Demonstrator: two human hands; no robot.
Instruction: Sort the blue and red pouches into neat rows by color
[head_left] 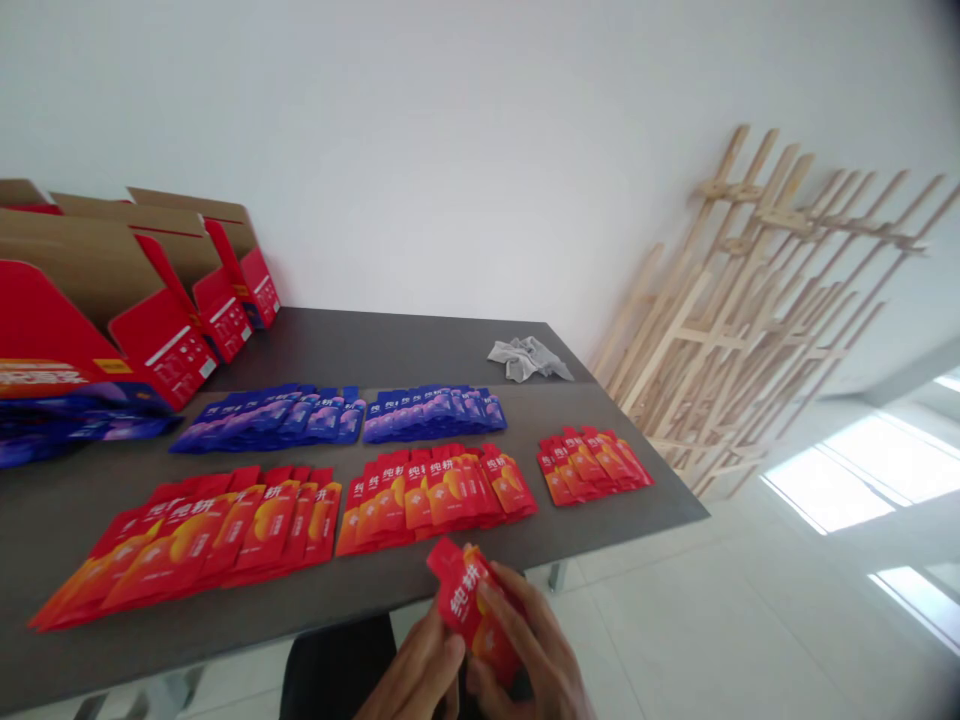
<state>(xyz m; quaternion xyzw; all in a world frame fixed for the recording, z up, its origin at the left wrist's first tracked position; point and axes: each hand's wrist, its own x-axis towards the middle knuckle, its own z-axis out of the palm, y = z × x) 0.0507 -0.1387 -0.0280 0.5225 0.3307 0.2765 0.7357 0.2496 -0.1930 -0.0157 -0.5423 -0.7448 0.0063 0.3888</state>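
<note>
**Both hands grip a red sachet (469,610) at the desk's near edge**

The left hand (416,675) and right hand (532,640) are closed around the sachet, which shows large white Chinese characters and tilts up to the left. The right hand's fingers (510,610) wrap across its face, and its lower end reaches into the right palm. The dark grey desk (375,340) carries sachets in tidy overlapping groups. Along the near edge lie a large red-orange group (202,540) and a middle red-orange group (427,500), with a smaller red-orange group (592,465) near the right corner. Behind them sit two blue-purple groups (270,420) (435,415). More blue-purple sachets (67,430) lie at the left edge, below a row of open red cardboard display boxes (161,340). A crumpled grey cloth (525,358) lies by the far right corner, and wooden frames (735,310) lean against the white wall (480,150) beyond
</note>
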